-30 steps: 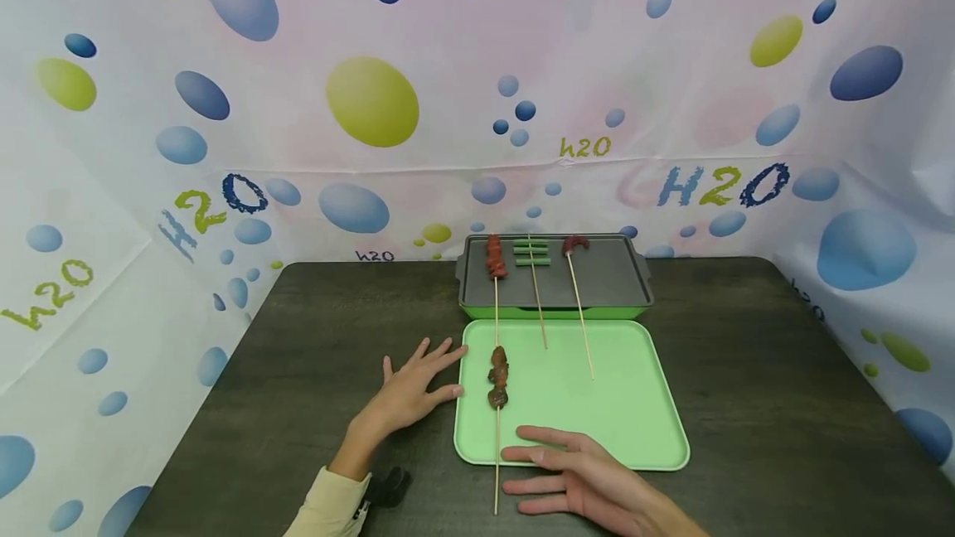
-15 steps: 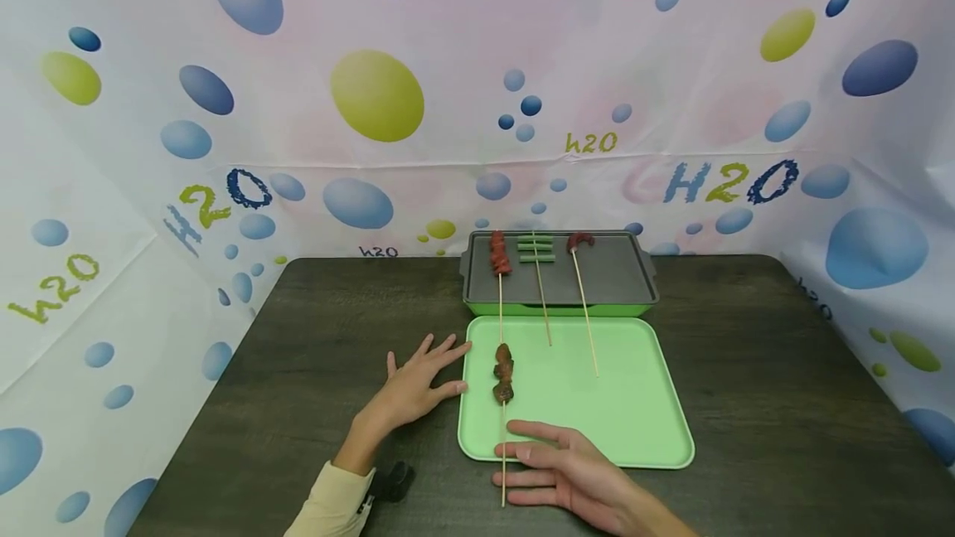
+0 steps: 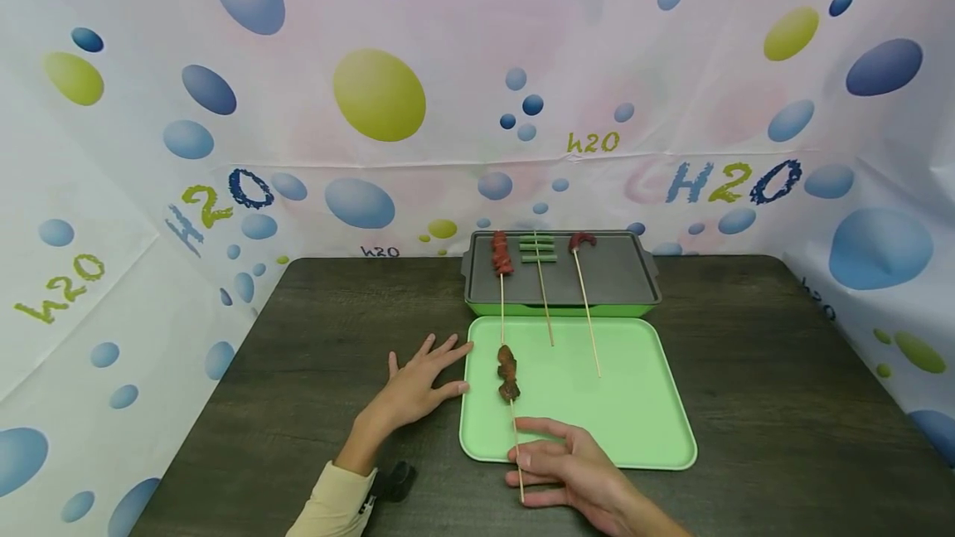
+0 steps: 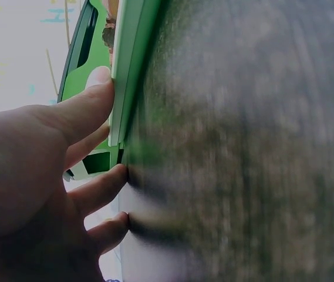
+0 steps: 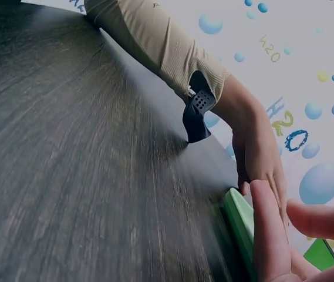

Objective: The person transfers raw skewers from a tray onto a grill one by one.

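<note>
My right hand (image 3: 578,471) pinches the lower stick of a brown meat skewer (image 3: 508,373) between thumb and fingers, at the front edge of a light green tray (image 3: 634,421). The skewer's meat end lies over the tray's left part, the stick slanting down to the right. My left hand (image 3: 410,388) is spread, its fingertips at the tray's left rim. In the left wrist view its thumb lies along the tray rim (image 4: 132,70) and two fingertips touch the table. The right wrist view shows the right hand's fingers (image 5: 266,229) in front of the tray corner, the stick not clearly visible.
Behind the tray stands a green-sided griddle (image 3: 619,284) with a red meat skewer (image 3: 501,255), a green vegetable skewer (image 3: 539,249) and a dark red curled skewer (image 3: 582,242), their sticks reaching over the tray. A printed cloth (image 3: 448,147) hangs behind the dark table (image 3: 351,305).
My right hand has come up to the brown meat skewer's stick and taken hold of it. The stick's lower end has swung right. My left hand stays at the tray's rim.
</note>
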Demonstrator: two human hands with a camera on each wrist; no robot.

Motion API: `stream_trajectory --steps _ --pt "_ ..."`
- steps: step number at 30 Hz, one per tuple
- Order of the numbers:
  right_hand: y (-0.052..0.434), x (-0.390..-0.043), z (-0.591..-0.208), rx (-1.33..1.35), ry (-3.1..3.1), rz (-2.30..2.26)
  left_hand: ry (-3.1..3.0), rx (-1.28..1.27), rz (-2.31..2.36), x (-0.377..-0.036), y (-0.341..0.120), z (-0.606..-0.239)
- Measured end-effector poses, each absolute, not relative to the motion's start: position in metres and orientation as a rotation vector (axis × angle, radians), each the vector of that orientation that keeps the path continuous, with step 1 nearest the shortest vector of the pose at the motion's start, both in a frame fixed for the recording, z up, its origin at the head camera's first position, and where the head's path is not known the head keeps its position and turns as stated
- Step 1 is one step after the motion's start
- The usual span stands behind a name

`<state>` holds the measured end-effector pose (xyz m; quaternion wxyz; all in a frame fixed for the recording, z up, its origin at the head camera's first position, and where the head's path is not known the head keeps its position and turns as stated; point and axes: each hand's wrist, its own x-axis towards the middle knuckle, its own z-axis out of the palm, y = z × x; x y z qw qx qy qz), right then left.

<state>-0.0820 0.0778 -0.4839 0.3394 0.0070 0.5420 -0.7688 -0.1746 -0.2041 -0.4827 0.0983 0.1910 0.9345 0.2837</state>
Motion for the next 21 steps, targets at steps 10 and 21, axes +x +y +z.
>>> stream_trajectory --steps 10,21 --pt "0.081 -0.075 -0.487 0.010 1.428 -2.051 2.756 0.555 0.848 -0.173 -0.202 -0.480" --pt "0.092 -0.067 -0.475 -0.062 1.425 -2.112 2.763 0.542 0.843 -0.173 -0.202 -0.481"
